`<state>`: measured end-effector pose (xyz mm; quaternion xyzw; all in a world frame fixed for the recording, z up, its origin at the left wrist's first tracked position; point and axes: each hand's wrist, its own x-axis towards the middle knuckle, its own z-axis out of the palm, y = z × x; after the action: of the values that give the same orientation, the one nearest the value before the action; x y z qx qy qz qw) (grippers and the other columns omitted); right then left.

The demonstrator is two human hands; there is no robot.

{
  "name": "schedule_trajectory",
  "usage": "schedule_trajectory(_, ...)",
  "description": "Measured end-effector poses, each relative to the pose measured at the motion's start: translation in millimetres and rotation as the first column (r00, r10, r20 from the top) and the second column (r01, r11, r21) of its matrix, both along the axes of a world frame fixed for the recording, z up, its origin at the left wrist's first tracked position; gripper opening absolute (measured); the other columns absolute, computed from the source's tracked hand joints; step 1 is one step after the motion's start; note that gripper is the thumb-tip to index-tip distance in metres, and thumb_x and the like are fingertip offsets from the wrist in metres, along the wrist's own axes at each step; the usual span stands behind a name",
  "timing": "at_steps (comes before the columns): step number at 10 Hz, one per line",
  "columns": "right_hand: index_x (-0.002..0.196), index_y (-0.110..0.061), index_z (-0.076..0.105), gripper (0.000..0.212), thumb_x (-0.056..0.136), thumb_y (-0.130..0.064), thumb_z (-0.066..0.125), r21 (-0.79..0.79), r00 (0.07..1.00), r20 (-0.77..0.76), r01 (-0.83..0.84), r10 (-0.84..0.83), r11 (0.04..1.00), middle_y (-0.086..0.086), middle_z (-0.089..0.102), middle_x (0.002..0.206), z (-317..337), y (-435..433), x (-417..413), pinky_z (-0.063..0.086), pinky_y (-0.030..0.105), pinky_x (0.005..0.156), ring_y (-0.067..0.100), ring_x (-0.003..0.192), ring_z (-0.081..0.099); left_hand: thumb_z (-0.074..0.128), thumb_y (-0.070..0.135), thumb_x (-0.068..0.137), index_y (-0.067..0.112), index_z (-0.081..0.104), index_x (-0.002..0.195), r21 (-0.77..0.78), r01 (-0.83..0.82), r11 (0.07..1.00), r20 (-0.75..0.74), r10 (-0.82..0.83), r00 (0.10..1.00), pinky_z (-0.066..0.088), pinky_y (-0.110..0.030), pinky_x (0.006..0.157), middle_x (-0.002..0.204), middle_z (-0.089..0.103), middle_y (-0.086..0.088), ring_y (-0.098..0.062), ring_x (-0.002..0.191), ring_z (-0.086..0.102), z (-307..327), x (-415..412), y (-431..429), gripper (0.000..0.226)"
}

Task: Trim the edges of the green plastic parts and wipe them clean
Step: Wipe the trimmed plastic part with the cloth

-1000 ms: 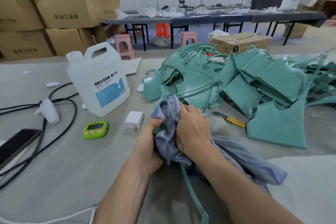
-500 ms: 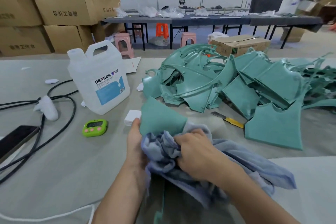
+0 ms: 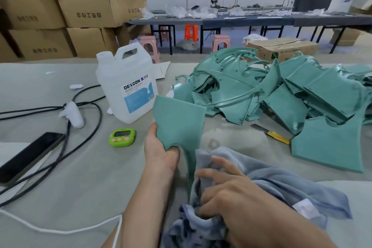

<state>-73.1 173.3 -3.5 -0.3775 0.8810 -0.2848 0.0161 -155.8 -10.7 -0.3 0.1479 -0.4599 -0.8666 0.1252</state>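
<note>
One white jug (image 3: 128, 86) stands on the grey table (image 3: 60, 187), and its blue and white label reads "DEXCON"; the smaller print below is too fine to read. Just right of the jug and nearer the camera, the left hand (image 3: 161, 153) grips one green plastic part (image 3: 179, 121), held upright, with its fingers curled into the notch at the part's edge. Below that, the right hand (image 3: 227, 193) has its fingers curled into one blue-grey cloth (image 3: 281, 187), bunching it around the part's narrow lower stem. Right of the jug lies a heap of many green parts (image 3: 281, 94), too tangled to count, with one yellow-handled knife (image 3: 271, 134) at its near edge. In front of the jug sits one green timer (image 3: 122, 137) with three pink buttons; its display is unreadable. Left of the jug are one white controller (image 3: 72, 115), black cables (image 3: 94, 119) and one dark phone (image 3: 30, 153). Behind the jug stand stacked cardboard boxes (image 3: 80, 10) printed with characters that I cannot read.
</note>
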Motion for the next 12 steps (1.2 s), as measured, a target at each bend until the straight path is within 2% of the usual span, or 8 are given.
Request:
schedule_trajectory(2,0.107,-0.024,0.077,0.035,0.077,-0.012,0.064,0.07,0.737,-0.471,0.579,-0.485,0.812,-0.004,0.075,0.102,9,18,-29,0.019,0.042,0.12,0.025,0.12,0.058,0.047,0.006,0.103,0.014,0.065,0.115,0.356,0.014,0.934,-0.037,-0.001,0.999,0.059,-0.024,0.073,0.104,0.074,0.0,-0.01,0.08,0.072,-10,-24,-13,0.023)
schedule_trajectory(3,0.148,-0.017,0.048,0.066,0.087,-0.031,0.069,0.125,0.558,-0.391,0.82,-0.732,0.559,0.01,0.056,0.143,24,20,-53,0.008,0.044,0.125,0.03,0.143,0.036,0.057,0.021,0.095,0.016,0.07,0.107,0.507,0.041,0.861,-0.018,-0.036,0.999,0.058,-0.036,0.083,0.107,0.074,-0.006,-0.023,0.085,0.072,-10,-31,-10,0.018)
schedule_trajectory(4,0.161,-0.026,0.021,0.1,0.081,-0.039,0.081,-0.118,0.637,-0.339,0.702,-0.693,0.703,0.005,0.024,0.166,33,10,-57,0.011,0.04,0.126,0.022,0.153,0.018,0.06,0.026,0.095,0.014,0.075,0.107,0.451,0.081,0.889,0.041,-0.112,0.993,0.063,-0.036,0.072,0.107,0.077,-0.008,-0.024,0.083,0.076,-18,-34,-10,0.022)
schedule_trajectory(5,0.146,-0.044,0.044,0.085,0.078,-0.011,0.083,-0.535,0.79,-0.181,0.421,-0.586,0.732,-0.013,0.048,0.148,36,-7,-49,0.049,0.029,0.104,0.008,0.127,0.054,0.061,0.028,0.095,0.014,0.074,0.111,0.414,0.103,0.905,0.062,-0.141,0.988,0.061,-0.031,0.069,0.107,0.076,-0.009,-0.023,0.082,0.074,-20,-37,-7,0.025)
schedule_trajectory(6,0.115,-0.038,0.072,0.066,0.074,0.013,0.077,-0.752,0.883,0.293,0.449,-0.365,0.482,-0.002,0.064,0.084,25,-23,-55,0.058,0.024,0.066,0.008,0.067,0.06,0.06,0.032,0.096,0.01,0.071,0.119,0.386,0.095,0.918,0.071,-0.132,0.989,0.06,-0.035,0.079,0.112,0.075,-0.01,-0.025,0.089,0.073,-21,-38,-3,0.034)
schedule_trajectory(8,0.098,-0.012,0.072,0.059,0.074,0.037,0.051,-0.664,0.67,0.742,0.735,0.005,0.137,0.003,0.057,0.074,-15,-15,-75,0.048,0.022,0.057,0.01,0.065,0.052,0.058,0.03,0.098,0.011,0.067,0.13,0.403,0.084,0.911,0.058,-0.116,0.992,0.059,-0.036,0.082,0.116,0.075,-0.009,-0.027,0.1,0.072,-19,-36,-11,0.038)
schedule_trajectory(11,0.106,-0.005,0.071,0.03,0.09,0.017,0.059,-0.659,0.659,0.752,0.752,0.008,0.033,0.009,0.077,0.089,-17,-12,-86,0.063,0.033,0.074,0.022,0.08,0.075,0.06,0.031,0.097,0.016,0.078,0.096,0.321,0.199,0.926,0.062,-0.23,0.971,0.059,-0.031,0.072,0.094,0.078,-0.007,-0.022,0.079,0.074,-24,-28,-6,0.024)
schedule_trajectory(12,0.127,-0.016,0.064,0.028,0.099,-0.011,0.063,-0.648,0.657,0.754,0.749,-0.022,0.139,0.004,0.077,0.11,-21,-18,-84,0.061,0.036,0.08,0.02,0.096,0.075,0.061,0.033,0.096,0.014,0.082,0.085,0.291,0.223,0.931,0.074,-0.254,0.964,0.061,-0.035,0.075,0.096,0.078,-0.009,-0.023,0.08,0.076,-24,-26,0,0.03)
